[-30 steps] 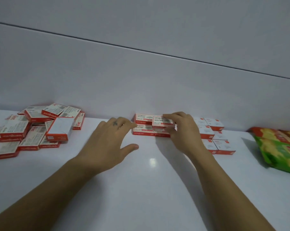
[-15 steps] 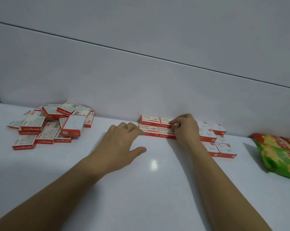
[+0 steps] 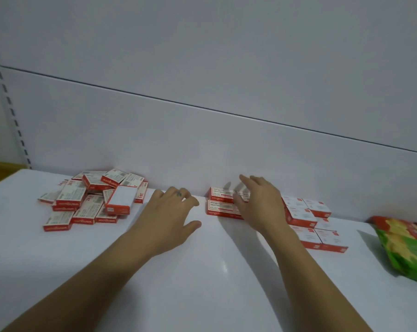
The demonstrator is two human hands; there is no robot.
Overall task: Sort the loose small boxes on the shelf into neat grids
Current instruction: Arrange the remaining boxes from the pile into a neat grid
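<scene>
Lying flat in tidy rows against the back panel (image 3: 202, 140), the arranged boxes (image 3: 221, 202) sit at mid-shelf with their edges touching. The rows run on to the right, past our right wrist, as a second block (image 3: 308, 219). Our right hand (image 3: 259, 204) is over the arranged boxes with fingers straight and spread, gripping nothing; whether the palm touches the boxes we cannot tell. Our left hand (image 3: 171, 212) is just left of the rows, over the bare shelf (image 3: 202, 271), fingers loosely bent and thumb out, holding nothing. Further left, the loose boxes (image 3: 90, 200) lie in a jumbled heap near the back panel, some tilted on top of others. At the far right a green and red snack bag (image 3: 408, 248) lies on the shelf, apart from the rows.
</scene>
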